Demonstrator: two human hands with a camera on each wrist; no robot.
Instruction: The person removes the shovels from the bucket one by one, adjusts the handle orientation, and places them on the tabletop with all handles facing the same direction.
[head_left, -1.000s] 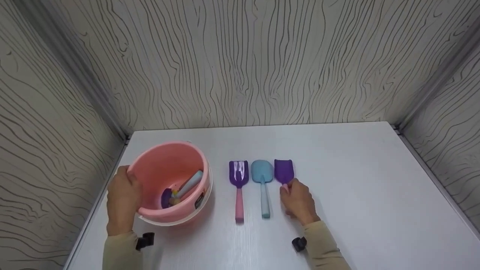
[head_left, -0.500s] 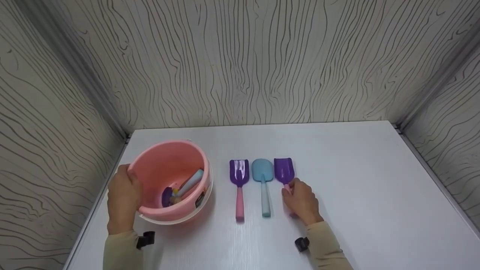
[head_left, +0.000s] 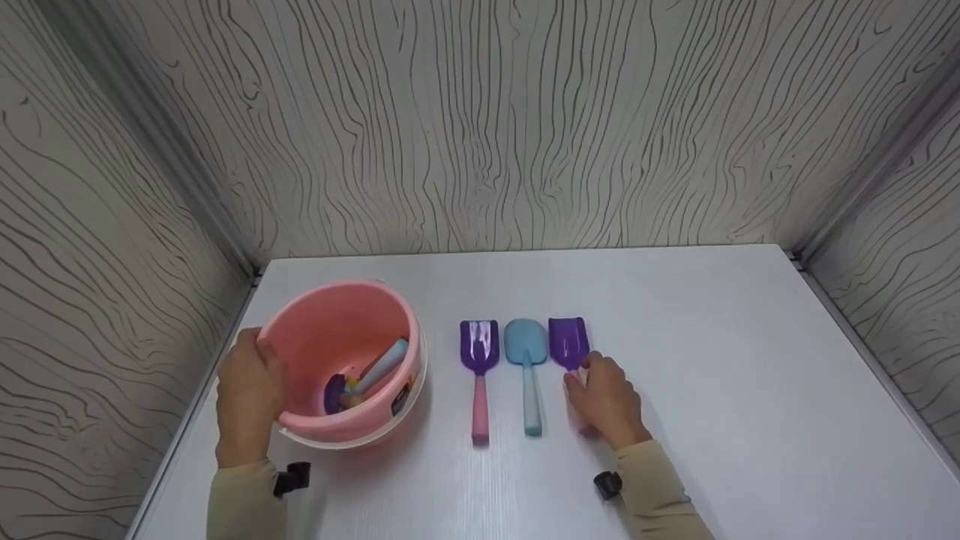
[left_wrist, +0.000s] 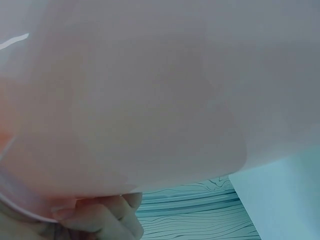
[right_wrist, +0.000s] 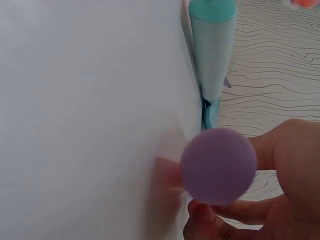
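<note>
At the left of the head view, the left hand (head_left: 247, 397) grips the rim of a tilted pink bucket (head_left: 337, 322). Inside the bucket lie a light blue handle (head_left: 384, 365) and a purple piece (head_left: 334, 394). The right hand (head_left: 609, 399) pinches the pink handle of the rightmost purple shovel (head_left: 568, 341), whose blade points to the back. Beside it lie a blue shovel (head_left: 526, 343) and another purple shovel (head_left: 478, 345) with a pink handle. In the right wrist view the round handle end (right_wrist: 218, 166) sits between thumb and fingers.
The white table (head_left: 712, 360) is enclosed by wood-patterned panels (head_left: 480, 127) at the back and both sides. A white handle (head_left: 352, 444) hangs around the bucket's front.
The right hand has moved slightly right and toward the handle's lower end, and more of the pink handle shows below it. The left hand and bucket stay nearly still.
</note>
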